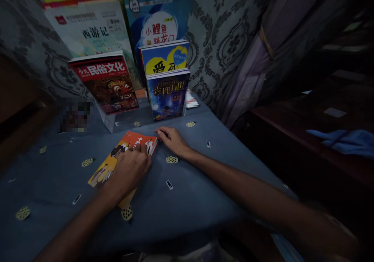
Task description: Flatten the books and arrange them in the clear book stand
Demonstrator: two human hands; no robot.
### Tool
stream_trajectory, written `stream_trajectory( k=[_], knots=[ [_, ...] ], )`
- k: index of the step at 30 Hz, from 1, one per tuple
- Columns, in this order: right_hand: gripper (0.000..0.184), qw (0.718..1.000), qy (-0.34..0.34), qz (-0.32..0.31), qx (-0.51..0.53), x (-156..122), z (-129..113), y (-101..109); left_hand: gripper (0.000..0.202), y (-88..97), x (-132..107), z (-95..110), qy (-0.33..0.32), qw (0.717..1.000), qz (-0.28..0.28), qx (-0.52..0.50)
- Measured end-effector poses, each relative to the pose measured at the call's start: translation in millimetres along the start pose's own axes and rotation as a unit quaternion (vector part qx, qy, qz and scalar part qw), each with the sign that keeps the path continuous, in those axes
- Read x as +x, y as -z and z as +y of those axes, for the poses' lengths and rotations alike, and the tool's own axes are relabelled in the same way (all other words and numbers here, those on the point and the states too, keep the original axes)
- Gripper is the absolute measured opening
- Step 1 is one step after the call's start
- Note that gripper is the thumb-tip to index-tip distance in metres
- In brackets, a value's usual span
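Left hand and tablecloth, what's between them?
The orange-and-yellow book lies between the left hand and the tablecloth, as the head view shows.

Paperback bk [110, 161], orange up top w/ pale lettering, yellow below, cartoon figs on cover. Closed, flat, cover up, slantwise, partly hidden under L hand [133, 165]; far R corner right by R hand [173, 142], contact unclear.
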State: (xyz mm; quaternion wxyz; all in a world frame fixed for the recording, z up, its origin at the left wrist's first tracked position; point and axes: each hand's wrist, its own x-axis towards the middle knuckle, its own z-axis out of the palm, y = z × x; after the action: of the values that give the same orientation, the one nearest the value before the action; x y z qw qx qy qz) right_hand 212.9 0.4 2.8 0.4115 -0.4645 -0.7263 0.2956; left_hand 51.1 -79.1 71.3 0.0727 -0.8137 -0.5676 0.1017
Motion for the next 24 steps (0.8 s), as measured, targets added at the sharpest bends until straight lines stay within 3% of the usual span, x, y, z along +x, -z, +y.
stream_trajectory(
  k=[7,19,21,24],
  knots=[
    [0.024,0.999,-0.01,0.021,0.023,2,2,3,0.033,4.2,2,-4,-0.018,1.0,-0.008,0.005],
    [0.025,0.995,0.027,0.072,0.069,-3,-8,4,0.035,-3.5,2,-3,-0.01,0.999,0.033,0.0],
    [0.025,0.996,0.037,0.05,0.065,-7,-13,4,0.033,-4.1,2,0,-0.003,0.999,0.033,-0.007],
    [0.035,0.996,0.054,-0.043,0.048,-12,-19,3,0.032,-7.2,2,2,-0.002,0.999,0.037,-0.016]
  ],
)
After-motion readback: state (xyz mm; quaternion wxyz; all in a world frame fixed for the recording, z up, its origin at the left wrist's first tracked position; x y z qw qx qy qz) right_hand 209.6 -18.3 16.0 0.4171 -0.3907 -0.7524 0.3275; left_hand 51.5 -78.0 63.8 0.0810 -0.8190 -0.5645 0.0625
